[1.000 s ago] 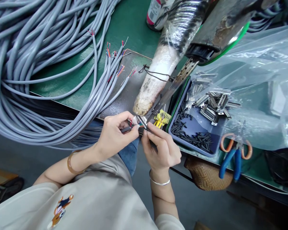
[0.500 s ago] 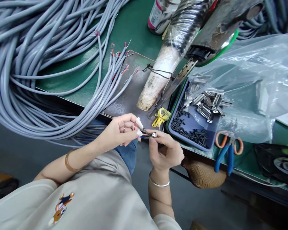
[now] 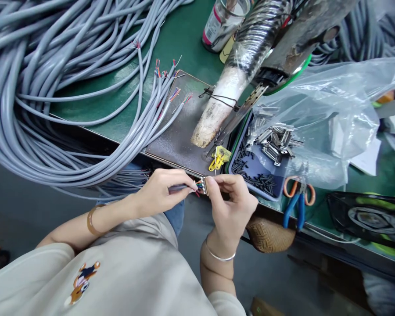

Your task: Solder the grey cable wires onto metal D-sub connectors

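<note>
One cable [image 3: 178,187] pinched in left hand [image 3: 159,191], connector [image 3: 203,185] in right hand [image 3: 233,204] by edge of mat [image 3: 174,142]; middle open, tray [image 3: 254,161] close.

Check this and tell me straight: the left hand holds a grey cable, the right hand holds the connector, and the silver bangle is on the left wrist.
Not right: the head view shows the silver bangle on the right wrist. The rest holds: the left hand holds a grey cable and the right hand holds the connector.
</note>
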